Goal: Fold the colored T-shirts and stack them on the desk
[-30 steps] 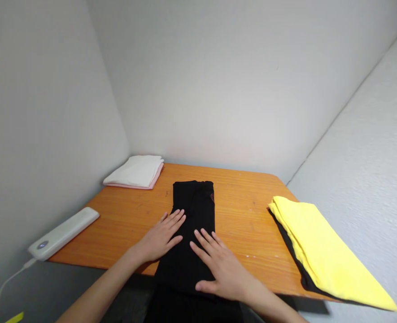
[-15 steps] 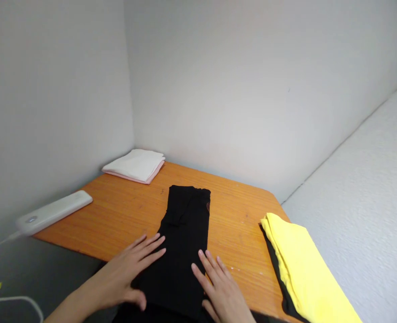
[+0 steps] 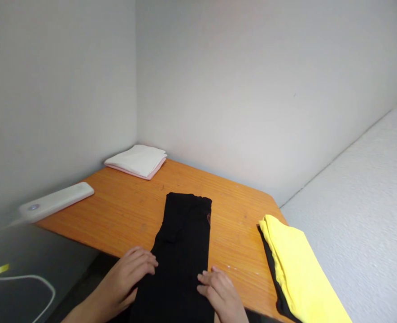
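A folded black garment [image 3: 183,251] with a small red outline mark near its far right edge lies lengthwise on the wooden table and reaches past the near edge towards me. My left hand [image 3: 131,273] holds its left edge, fingers curled on top and the thumb lower down, partly tucked beneath. On the opposite edge, my right hand [image 3: 221,294] has its fingers bent over the cloth; its thumb is mostly hidden. Both hands are closed on the garment's near part.
Folded white and pink cloths [image 3: 136,161] lie in the far left corner of the table [image 3: 127,202]. A white power strip-like device [image 3: 58,202] with a cord rests along the left wall. Folded yellow cloth [image 3: 306,269] over black cloth lies at the right. Walls border the table.
My spread fingers have curled onto the garment's edges, and both hands have drawn nearer to me. The garment has slid towards me, its far end now lower in view.
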`<state>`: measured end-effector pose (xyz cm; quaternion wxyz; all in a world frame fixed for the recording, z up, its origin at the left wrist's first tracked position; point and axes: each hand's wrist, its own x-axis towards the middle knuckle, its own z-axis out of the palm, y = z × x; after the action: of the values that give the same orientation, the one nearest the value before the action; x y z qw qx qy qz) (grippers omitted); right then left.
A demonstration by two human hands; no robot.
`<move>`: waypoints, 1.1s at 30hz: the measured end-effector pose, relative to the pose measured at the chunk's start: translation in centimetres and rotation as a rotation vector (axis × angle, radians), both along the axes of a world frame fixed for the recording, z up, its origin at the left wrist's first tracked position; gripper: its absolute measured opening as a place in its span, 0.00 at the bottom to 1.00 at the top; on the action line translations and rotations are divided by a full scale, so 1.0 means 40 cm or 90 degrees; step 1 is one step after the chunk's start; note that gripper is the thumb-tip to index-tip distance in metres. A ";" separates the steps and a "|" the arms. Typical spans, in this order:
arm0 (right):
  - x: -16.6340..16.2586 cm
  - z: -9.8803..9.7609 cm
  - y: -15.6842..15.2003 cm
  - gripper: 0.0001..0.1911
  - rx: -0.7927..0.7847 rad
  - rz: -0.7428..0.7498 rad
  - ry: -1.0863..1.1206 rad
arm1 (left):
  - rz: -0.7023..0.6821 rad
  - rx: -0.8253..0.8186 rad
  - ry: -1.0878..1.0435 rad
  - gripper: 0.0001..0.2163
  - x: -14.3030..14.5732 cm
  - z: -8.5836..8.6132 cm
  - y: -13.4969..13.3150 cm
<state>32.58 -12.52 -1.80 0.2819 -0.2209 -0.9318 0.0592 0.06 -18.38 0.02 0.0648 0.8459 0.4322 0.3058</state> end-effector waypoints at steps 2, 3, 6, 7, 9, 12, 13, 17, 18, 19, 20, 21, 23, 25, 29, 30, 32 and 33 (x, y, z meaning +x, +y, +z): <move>0.009 -0.010 -0.002 0.18 -0.043 0.026 0.049 | 0.017 0.005 -0.086 0.08 0.016 0.004 -0.015; 0.011 -0.012 -0.004 0.18 -0.063 0.034 0.063 | 0.034 0.014 -0.120 0.08 0.023 0.004 -0.020; 0.006 -0.003 -0.012 0.20 -0.126 0.015 0.110 | 0.085 0.040 -0.180 0.11 0.040 0.004 -0.023; -0.001 0.005 -0.014 0.21 -0.159 -0.015 0.136 | 0.087 0.039 -0.190 0.11 0.044 0.007 -0.018; -0.020 0.027 -0.012 0.23 -0.223 -0.102 0.188 | 0.103 -0.001 -0.202 0.11 0.054 0.021 0.001; -0.064 0.056 0.013 0.25 -0.300 -0.286 0.246 | 0.237 -0.147 -0.201 0.12 0.077 0.051 0.052; -0.080 0.062 0.026 0.26 -0.312 -0.344 0.248 | 0.294 -0.197 -0.196 0.13 0.085 0.059 0.073; -0.130 0.060 0.081 0.28 -0.282 -0.477 0.148 | 0.396 -0.307 -0.156 0.19 0.102 0.062 0.142; -0.136 0.057 0.091 0.29 -0.261 -0.492 0.117 | 0.403 -0.319 -0.145 0.20 0.102 0.058 0.152; -0.140 0.054 0.097 0.29 -0.241 -0.507 0.088 | 0.408 -0.326 -0.136 0.20 0.100 0.055 0.157; -0.141 0.052 0.100 0.29 -0.224 -0.519 0.063 | 0.409 -0.331 -0.131 0.20 0.098 0.054 0.158; -0.139 0.053 0.101 0.29 -0.212 -0.530 0.045 | 0.410 -0.331 -0.126 0.19 0.097 0.055 0.155; -0.134 0.065 0.096 0.27 -0.198 -0.551 0.026 | 0.434 -0.326 -0.103 0.19 0.097 0.066 0.142; -0.131 0.088 0.086 0.23 -0.182 -0.568 0.041 | 0.474 -0.269 -0.069 0.20 0.102 0.086 0.127; -0.162 0.131 0.060 0.23 -0.076 -0.512 0.073 | 0.407 -0.026 0.011 0.19 0.129 0.120 0.129; -0.177 0.134 0.055 0.25 -0.050 -0.484 0.056 | 0.361 0.014 0.037 0.18 0.137 0.120 0.137; -0.210 0.126 0.049 0.30 -0.030 -0.443 -0.003 | 0.285 0.045 0.090 0.20 0.151 0.108 0.157; -0.225 0.115 0.048 0.31 -0.033 -0.430 -0.035 | 0.260 0.049 0.111 0.21 0.155 0.097 0.167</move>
<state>23.59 -10.59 2.80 0.2550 -0.5254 -0.8115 -0.0195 6.28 -11.71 3.89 -0.0680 0.7658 0.5866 0.2548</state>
